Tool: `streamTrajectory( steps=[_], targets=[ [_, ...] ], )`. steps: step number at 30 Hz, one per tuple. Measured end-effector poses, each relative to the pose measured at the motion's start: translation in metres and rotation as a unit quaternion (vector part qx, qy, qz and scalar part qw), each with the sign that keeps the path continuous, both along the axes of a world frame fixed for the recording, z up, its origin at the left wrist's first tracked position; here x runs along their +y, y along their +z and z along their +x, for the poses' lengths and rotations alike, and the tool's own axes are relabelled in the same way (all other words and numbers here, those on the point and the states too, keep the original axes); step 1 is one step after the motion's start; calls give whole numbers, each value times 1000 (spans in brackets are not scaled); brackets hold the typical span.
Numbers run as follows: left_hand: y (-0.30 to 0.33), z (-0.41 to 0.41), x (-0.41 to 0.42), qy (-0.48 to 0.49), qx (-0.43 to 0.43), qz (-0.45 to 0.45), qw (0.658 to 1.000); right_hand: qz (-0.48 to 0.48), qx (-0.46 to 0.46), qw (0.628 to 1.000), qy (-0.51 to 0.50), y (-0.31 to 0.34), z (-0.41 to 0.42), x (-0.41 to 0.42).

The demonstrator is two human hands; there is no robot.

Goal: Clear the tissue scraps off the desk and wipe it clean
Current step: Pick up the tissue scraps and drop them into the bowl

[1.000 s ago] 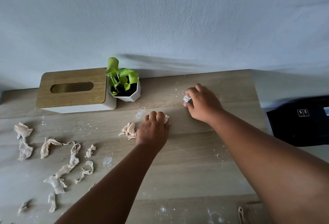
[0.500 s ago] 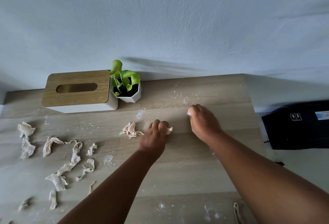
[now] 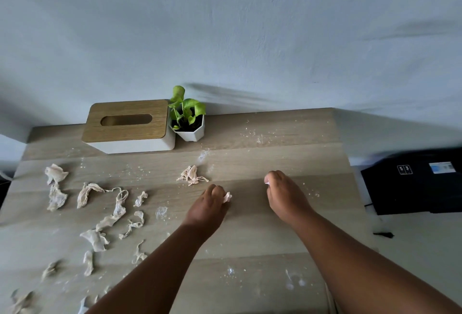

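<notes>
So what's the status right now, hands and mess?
Left hand and right hand each grip a tissue bit. Crumpled scrap lies just beyond; many scraps litter the desk left. Nothing blocking.

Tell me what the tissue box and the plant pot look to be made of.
Tissue box: lid looks like matte wood or wood veneer, grain lines showing; the white base looks like smooth plastic, though painted wood is possible. Plant pot: white, faceted, smooth; ceramic or plastic, cannot tell which.
</notes>
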State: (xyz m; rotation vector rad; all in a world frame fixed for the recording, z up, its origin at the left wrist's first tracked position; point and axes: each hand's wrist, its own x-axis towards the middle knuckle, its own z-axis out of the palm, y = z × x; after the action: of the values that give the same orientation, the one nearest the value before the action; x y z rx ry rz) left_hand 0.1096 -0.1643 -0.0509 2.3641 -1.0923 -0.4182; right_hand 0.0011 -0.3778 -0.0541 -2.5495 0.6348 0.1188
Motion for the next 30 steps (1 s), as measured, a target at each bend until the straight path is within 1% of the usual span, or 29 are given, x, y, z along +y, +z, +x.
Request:
streamTrajectory(
  steps=[3,9,14,16,21,26,30],
  targets=[
    [3,2,11,11,8,-9,1000,6,-4,1000,-9,1,-13,11],
    [3,20,34,23,21,24,999,-7,-11,1000,-19,14,-47,26],
    [8,44,41,80,36,45,995,-10,15,998,-55,13,-77,33],
    [10,54,41,106,32,45,993,-25,25,997,-69,9,-86,36],
    [13,73,38,113,40,48,992,-61,36,994,-86,5,-100,44],
    [12,78,37,145,0,90,985,-54,38,992,-111,7,-103,50],
    [10,77,31,156,19,58,986,-39,41,990,-127,7,-98,52]
  ],
)
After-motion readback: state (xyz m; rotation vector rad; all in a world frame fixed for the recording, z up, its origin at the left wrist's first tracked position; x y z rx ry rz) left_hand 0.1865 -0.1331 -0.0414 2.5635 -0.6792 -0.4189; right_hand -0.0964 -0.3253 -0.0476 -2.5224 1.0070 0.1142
